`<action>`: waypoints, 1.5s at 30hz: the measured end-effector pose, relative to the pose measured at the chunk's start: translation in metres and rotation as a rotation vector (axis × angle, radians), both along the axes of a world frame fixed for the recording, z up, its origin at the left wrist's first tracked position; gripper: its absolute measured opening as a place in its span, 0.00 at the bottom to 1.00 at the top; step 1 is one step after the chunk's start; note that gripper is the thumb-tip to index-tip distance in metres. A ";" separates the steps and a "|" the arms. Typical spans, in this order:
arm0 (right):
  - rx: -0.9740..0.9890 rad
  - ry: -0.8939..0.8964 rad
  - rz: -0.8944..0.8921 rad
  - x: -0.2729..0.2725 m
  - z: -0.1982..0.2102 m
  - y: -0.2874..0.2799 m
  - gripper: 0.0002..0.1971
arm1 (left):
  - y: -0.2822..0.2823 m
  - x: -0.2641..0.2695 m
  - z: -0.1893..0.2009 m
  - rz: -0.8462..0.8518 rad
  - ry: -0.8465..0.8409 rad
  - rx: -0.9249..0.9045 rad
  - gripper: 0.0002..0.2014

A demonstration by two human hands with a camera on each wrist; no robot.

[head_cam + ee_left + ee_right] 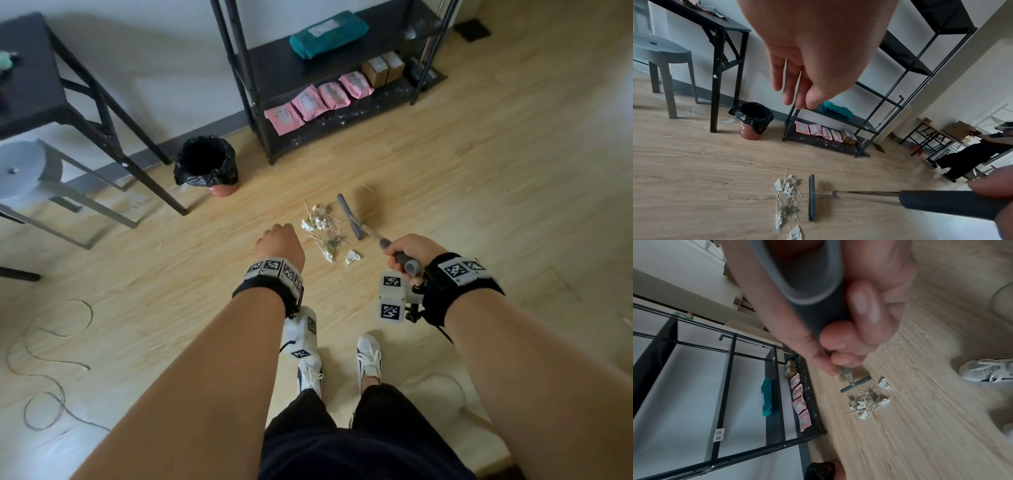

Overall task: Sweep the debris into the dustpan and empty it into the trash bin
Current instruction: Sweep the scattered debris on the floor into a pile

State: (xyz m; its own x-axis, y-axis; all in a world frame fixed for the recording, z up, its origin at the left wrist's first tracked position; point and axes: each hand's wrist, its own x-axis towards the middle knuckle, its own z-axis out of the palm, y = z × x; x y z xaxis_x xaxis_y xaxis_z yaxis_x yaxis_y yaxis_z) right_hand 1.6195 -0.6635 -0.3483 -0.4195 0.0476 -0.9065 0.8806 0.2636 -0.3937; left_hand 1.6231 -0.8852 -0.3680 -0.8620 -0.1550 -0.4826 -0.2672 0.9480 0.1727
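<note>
Black-lined trash bin stands between table and shelf.

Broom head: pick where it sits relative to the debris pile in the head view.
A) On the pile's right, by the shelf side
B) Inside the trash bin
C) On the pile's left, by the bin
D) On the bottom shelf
A: the broom head lies on the floor just right of the debris pile, its handle gripped by the right hand.
</note>
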 end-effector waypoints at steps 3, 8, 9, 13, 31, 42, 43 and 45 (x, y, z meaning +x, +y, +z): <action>0.018 0.024 0.009 0.003 0.009 -0.008 0.13 | -0.003 -0.001 0.004 -0.030 0.014 0.008 0.22; -0.008 0.055 -0.091 0.013 0.010 -0.012 0.16 | -0.010 0.001 0.009 -0.063 0.051 0.008 0.22; -0.028 0.072 -0.113 0.016 0.008 -0.014 0.17 | -0.012 0.002 0.009 -0.068 0.057 0.007 0.22; -0.108 0.110 -0.274 0.018 0.000 -0.022 0.16 | -0.020 0.005 0.009 -0.090 0.071 0.002 0.21; 0.106 0.101 -0.083 -0.037 -0.006 0.021 0.10 | 0.009 -0.042 -0.005 -0.094 0.025 -0.024 0.20; 0.299 0.012 0.142 -0.146 -0.029 0.084 0.09 | 0.074 -0.107 -0.033 0.041 -0.064 -0.029 0.21; 0.297 0.009 0.149 -0.154 -0.032 0.087 0.08 | 0.079 -0.111 -0.036 0.051 -0.076 -0.028 0.22; 0.300 -0.012 0.189 -0.164 -0.039 0.090 0.08 | 0.086 -0.118 -0.039 0.079 -0.093 -0.022 0.22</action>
